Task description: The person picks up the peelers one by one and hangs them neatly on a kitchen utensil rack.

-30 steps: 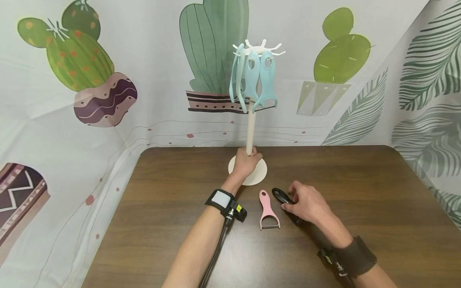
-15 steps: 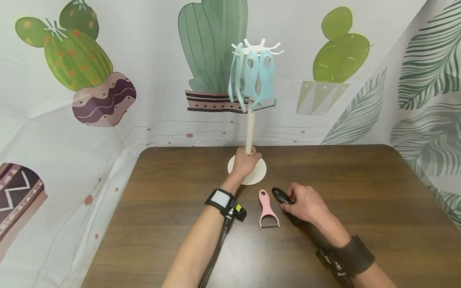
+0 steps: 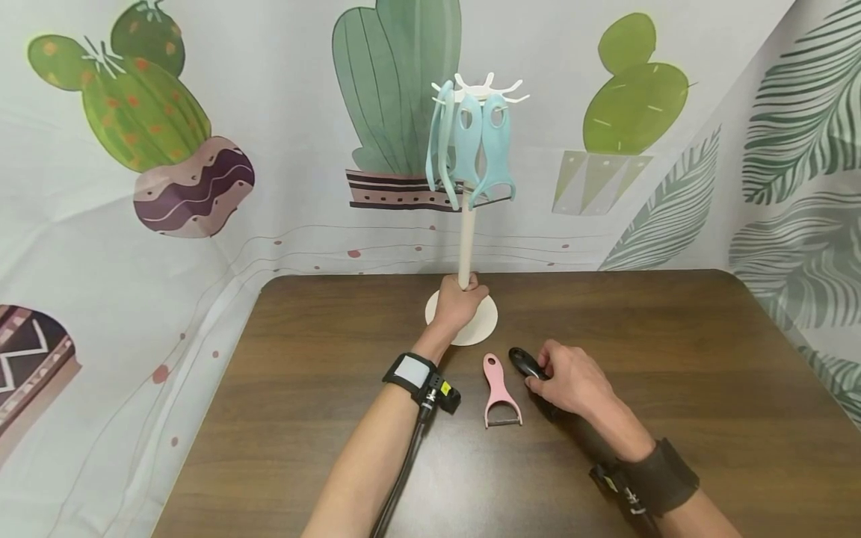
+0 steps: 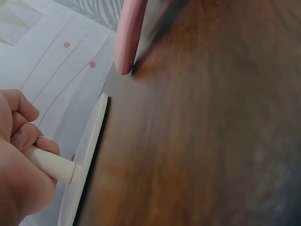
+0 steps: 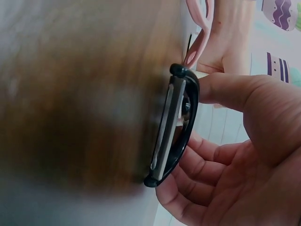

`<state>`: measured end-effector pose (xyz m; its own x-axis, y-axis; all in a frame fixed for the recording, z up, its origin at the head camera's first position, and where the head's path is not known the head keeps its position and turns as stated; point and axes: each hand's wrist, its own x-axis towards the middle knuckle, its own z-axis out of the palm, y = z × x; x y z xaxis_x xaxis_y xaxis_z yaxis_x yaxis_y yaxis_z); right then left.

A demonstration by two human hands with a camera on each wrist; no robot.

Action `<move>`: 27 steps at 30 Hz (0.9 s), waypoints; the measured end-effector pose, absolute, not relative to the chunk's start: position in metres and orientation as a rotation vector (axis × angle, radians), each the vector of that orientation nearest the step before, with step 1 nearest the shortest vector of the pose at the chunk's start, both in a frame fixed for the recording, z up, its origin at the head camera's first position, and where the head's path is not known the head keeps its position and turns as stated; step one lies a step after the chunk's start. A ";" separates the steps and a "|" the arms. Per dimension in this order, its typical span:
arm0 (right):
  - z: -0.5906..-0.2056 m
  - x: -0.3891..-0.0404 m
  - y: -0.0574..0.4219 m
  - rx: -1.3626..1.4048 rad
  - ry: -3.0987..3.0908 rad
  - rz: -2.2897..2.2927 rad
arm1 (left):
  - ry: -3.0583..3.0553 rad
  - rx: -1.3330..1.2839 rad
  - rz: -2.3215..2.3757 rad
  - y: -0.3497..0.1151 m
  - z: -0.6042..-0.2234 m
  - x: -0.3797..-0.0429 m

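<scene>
My left hand (image 3: 459,302) grips the lower pole of a white stand (image 3: 466,246), just above its round base. Several light blue peelers (image 3: 496,146) hang from hooks at the stand's top. On the table, right of the base, lies a pink peeler (image 3: 496,388) with its blade end toward me. Beside it my right hand (image 3: 575,377) pinches a black peeler (image 3: 527,363) by the handle, thumb on one side and fingers on the other. The right wrist view shows the black peeler's metal blade (image 5: 168,127); the hand covers part of this peeler in the head view.
The brown wooden table (image 3: 303,373) reaches back to a hanging cloth (image 3: 282,149) printed with cacti and leaves. Bare hooks (image 3: 514,87) stick out on the stand's right side. Cables run from the bands on both wrists.
The black peeler's handle end has shifted very slightly to the right and up in the right hand. The left hand, stand and pink peeler stay in place.
</scene>
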<state>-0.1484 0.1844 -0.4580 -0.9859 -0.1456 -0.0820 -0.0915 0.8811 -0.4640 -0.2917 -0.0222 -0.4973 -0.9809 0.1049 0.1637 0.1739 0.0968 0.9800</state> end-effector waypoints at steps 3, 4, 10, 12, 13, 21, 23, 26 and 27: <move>-0.457 -0.150 0.186 -0.187 2.946 -0.737 | -2.289 -0.293 -2.052 -0.022 -0.497 -0.292; -0.457 -0.150 0.186 -0.185 2.950 -0.744 | -2.288 -0.294 -2.051 -0.022 -0.497 -0.292; -0.453 -0.152 0.188 -0.177 2.966 -0.784 | -2.280 -0.290 -2.064 -0.022 -0.496 -0.291; -0.451 -0.152 0.189 -0.183 2.978 -0.811 | -2.276 -0.292 -2.067 -0.022 -0.497 -0.291; -0.450 -0.153 0.189 -0.191 2.990 -0.824 | -2.275 -0.292 -2.069 -0.022 -0.497 -0.290; -0.440 -0.159 0.188 -0.240 3.097 -0.929 | -2.274 -0.305 -2.065 -0.022 -0.496 -0.290; -0.436 -0.162 0.188 -0.244 3.114 -0.954 | -2.274 -0.305 -2.064 -0.022 -0.496 -0.290; -0.430 -0.164 0.186 -0.250 3.127 -0.992 | -2.274 -0.298 -2.061 -0.022 -0.495 -0.290; -0.428 -0.165 0.186 -0.255 3.131 -1.005 | -2.277 -0.295 -2.059 -0.022 -0.495 -0.289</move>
